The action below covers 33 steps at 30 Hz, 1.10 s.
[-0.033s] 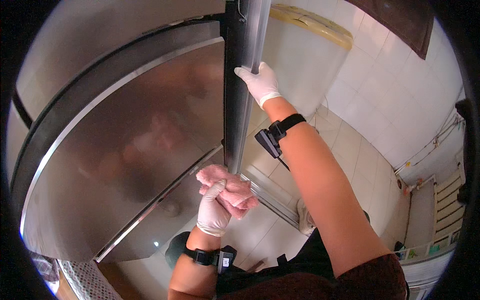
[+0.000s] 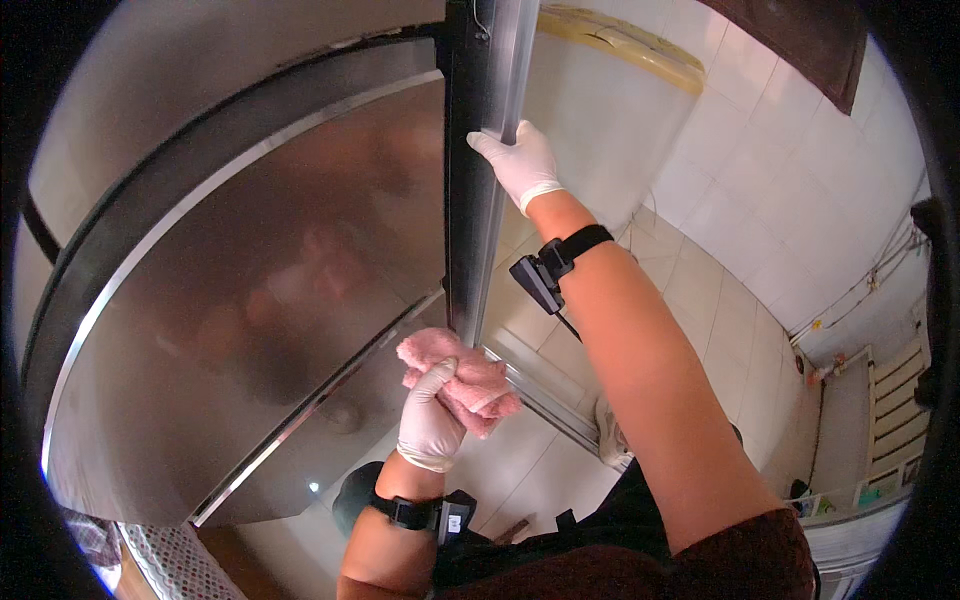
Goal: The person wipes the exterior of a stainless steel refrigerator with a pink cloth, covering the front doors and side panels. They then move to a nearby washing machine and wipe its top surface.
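Note:
A bunched pink cloth is in my left hand, whose thumb presses on top of it. That hand wears a white glove and is low in front of me, beside the foot of a grey metal door frame. Higher up, my right hand, also gloved in white, is wrapped round the edge of this upright frame. Its thumb lies on the near face, and the other fingers are partly hidden behind the edge. To the left stands a dark, shiny refrigerator with bright trim strips.
Behind the frame is a large pale appliance with a yellowish top edge. White tiles cover the wall at right, where thin cables hang. A metal floor track runs from the frame's foot past a shoe. A slatted rack stands far right.
My left hand and the pink cloth have shifted very slightly to the right. My right hand keeps its hold on the door frame.

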Tool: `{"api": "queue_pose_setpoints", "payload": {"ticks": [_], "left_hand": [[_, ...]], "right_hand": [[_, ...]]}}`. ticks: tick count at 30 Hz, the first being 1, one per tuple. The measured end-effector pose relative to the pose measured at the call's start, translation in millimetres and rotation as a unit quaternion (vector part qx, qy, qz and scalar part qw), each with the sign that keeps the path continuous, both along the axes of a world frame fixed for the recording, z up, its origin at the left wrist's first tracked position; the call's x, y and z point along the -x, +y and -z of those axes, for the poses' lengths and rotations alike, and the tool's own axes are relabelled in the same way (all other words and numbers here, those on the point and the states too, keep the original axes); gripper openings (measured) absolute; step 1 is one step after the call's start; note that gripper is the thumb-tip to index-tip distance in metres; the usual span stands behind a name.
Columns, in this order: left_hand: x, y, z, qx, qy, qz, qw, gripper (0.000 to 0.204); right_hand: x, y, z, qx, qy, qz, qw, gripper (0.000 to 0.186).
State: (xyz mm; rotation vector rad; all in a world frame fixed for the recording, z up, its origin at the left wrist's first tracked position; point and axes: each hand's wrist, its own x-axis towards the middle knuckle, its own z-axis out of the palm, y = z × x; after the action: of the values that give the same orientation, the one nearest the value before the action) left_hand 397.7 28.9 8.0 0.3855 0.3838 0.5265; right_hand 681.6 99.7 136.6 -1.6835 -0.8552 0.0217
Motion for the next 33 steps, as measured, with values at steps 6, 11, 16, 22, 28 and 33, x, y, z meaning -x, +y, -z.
{"api": "queue_pose_setpoints", "payload": {"ticks": [6,11,16,22,28,33], "left_hand": [[2,8,8,-0.007,0.002,0.049,0.999,0.051],[3,9,11,-0.040,0.019,0.029,0.999,0.040],[2,22,31,-0.082,0.065,0.023,0.994,0.041],[0,33,39,-0.156,0.152,0.031,0.976,0.045],[4,22,-19,-0.349,0.140,0.028,0.926,0.052],[-51,-5,-140,-0.540,0.015,-0.089,0.837,0.055]], "right_hand": [[5,-23,-4,-0.015,-0.018,-0.029,0.999,0.047],[8,-80,-3,-0.020,-0.077,-0.026,0.996,0.046],[34,-126,-18,-0.043,-0.039,-0.039,0.998,0.051],[28,-193,-19,-0.054,0.115,-0.183,0.975,0.051],[28,-235,37,-0.135,0.301,-0.207,0.921,0.075],[36,-253,30,-0.175,0.245,-0.244,0.922,0.066]]}}
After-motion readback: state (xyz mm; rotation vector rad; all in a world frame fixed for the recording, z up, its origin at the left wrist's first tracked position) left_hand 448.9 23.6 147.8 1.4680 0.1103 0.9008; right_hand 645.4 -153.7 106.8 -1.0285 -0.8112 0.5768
